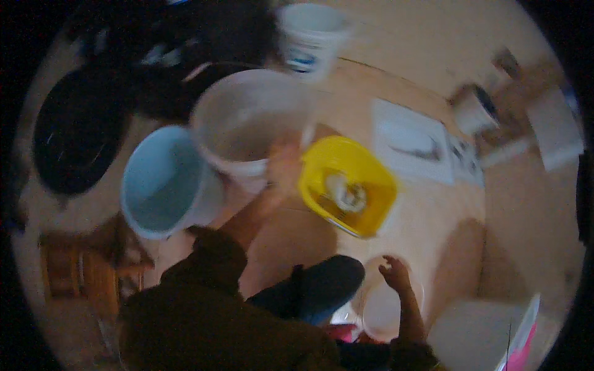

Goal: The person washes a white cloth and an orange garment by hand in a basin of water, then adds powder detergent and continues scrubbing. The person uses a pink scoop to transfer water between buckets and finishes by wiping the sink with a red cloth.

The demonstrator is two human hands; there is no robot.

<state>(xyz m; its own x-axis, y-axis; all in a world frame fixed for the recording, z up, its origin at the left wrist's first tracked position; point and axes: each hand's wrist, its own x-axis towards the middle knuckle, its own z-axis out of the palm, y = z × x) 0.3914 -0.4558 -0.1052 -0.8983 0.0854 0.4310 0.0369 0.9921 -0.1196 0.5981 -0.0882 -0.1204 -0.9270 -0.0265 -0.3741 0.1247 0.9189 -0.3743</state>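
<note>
My left hand point(284, 160) is blurred at the right side of a large whitish bucket point(255, 169), close to a bright yellow plastic container point(378, 185). Whether its fingers grip the bucket's rim or the container is not clear. White objects point(345, 192), too blurred to name, lie inside the yellow container. To the left a pale blue bucket point(162, 181) leans with its mouth towards me. My right hand point(395, 274), fingers apart and holding nothing, hovers over a translucent plastic tub point(383, 308) beside my knee point(343, 273).
A white bucket point(315, 46) stands at the far side. Sheets with dark pictures point(413, 141) lie on the floor to the right, near a cylindrical can point(475, 109). A dark rounded object point(81, 134) is at the left, above wooden furniture point(90, 273). A pale panel point(478, 334) fills the lower right.
</note>
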